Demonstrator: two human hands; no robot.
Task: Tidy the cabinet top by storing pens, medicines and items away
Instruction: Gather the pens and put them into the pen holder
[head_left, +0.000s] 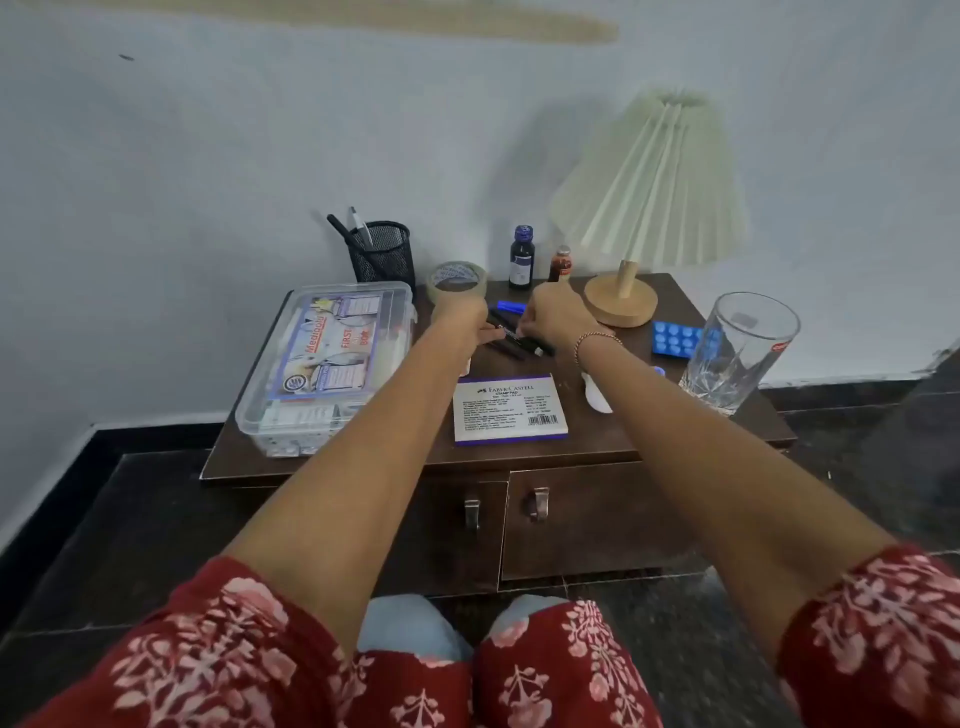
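Note:
Several dark pens (511, 340) lie in a loose bunch at the middle of the brown cabinet top (597, 441), with a blue pen (511, 306) just behind them. My left hand (462, 319) and my right hand (553, 317) meet over the bunch, fingers curled onto the pens. A black mesh pen holder (384, 257) with two pens stands at the back left. A clear first aid box (332, 364) sits on the left. Two medicine bottles, one dark blue (521, 257) and one small orange (560, 264), stand at the back. A blue pill strip (675, 338) lies on the right.
A tape roll (457, 280) sits behind my left hand. A stamp pad box (509, 408) lies near the front edge, a white object (597, 397) beside it. A lamp (623, 299) stands at the back right, a glass tumbler (737, 353) at the right edge. Two cabinet doors (597, 519) are closed below.

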